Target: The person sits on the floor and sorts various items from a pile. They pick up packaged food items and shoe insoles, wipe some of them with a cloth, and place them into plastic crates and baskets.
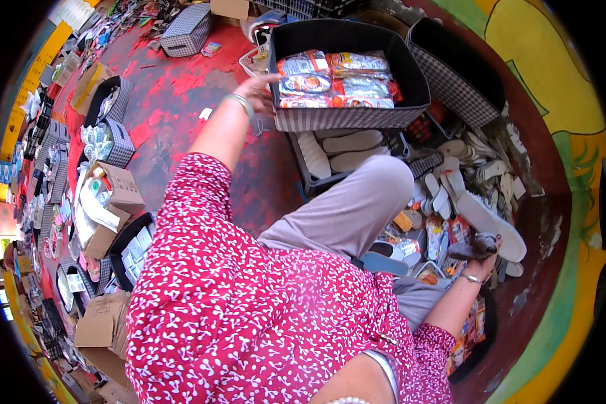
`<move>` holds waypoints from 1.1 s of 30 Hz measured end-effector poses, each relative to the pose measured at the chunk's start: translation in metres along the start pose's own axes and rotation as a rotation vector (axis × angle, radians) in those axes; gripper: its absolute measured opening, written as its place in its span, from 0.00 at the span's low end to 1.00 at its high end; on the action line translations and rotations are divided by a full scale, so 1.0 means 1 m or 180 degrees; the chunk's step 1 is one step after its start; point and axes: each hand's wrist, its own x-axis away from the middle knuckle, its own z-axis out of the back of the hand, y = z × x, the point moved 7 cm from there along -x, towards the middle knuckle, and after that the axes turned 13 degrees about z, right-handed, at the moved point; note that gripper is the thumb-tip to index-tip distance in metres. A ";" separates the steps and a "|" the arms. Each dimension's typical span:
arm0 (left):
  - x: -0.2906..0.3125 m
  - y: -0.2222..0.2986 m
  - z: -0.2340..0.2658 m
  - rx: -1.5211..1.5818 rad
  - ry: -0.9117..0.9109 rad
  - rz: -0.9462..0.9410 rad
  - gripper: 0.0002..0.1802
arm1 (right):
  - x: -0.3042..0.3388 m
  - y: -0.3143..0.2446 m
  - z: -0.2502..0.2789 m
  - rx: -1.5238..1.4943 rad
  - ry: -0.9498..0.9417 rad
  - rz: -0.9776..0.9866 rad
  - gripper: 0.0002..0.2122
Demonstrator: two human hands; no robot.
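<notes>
My left hand (257, 92) grips the left rim of a black-lined fabric storage box (350, 120) with a houndstooth outside. Inside it lie several clear plastic packets (361, 65) with orange and white print. The box sits above a dark crate (310, 180) of pale insoles (358, 141). Low on the right, my right hand (485, 264) is closed around a dark grey, soft-looking bundle (475, 247); its kind is unclear. A long whitish insole (493, 227) lies right against that bundle, and I cannot tell whether the hand holds it too.
Loose insoles (485, 168) pile along the painted wall (559, 60) at right. Another houndstooth box (454, 74) leans beside the first. Cardboard boxes (104, 330) and goods line the left side of the worn red floor (161, 101). My bent knee (384, 182) rises beside the crate.
</notes>
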 end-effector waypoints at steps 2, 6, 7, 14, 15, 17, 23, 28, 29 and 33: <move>-0.014 0.000 -0.003 -0.0244 0.0211 -0.0092 0.23 | 0.023 0.005 -0.014 0.0594 0.0849 0.0029 0.12; -0.033 0.009 -0.002 -0.1193 0.0452 0.0002 0.17 | 0.031 0.006 -0.019 0.0551 0.0957 0.0105 0.14; -0.034 0.010 0.000 -0.1215 0.0535 0.0031 0.17 | 0.033 0.007 -0.021 0.0555 0.0923 0.0111 0.14; 0.023 -0.001 -0.003 -0.0826 0.0017 -0.0320 0.37 | 0.028 0.012 0.002 0.0417 0.0842 -0.0016 0.16; 0.038 -0.007 -0.006 -0.0755 0.0051 -0.0652 0.41 | 0.027 0.011 0.004 0.0453 0.0813 -0.0003 0.16; 0.054 -0.011 0.007 -0.0555 0.0756 -0.1300 0.45 | 0.022 0.011 0.005 0.0491 0.0749 0.0048 0.16; 0.134 -0.034 -0.091 -0.3080 0.1162 -0.4492 0.29 | 0.036 0.026 -0.045 0.0308 0.0641 -0.0170 0.16; 0.098 -0.071 -0.176 -0.5415 0.1273 -0.4130 0.41 | 0.031 0.038 -0.028 0.0273 0.0533 -0.0301 0.14; 0.087 -0.065 -0.182 -0.5563 0.1228 -0.3738 0.38 | 0.031 0.039 -0.029 0.0333 0.0662 -0.0239 0.14; 0.022 -0.039 -0.189 -0.5983 0.1212 -0.2480 0.23 | 0.027 0.044 -0.022 0.0352 0.0540 -0.0246 0.15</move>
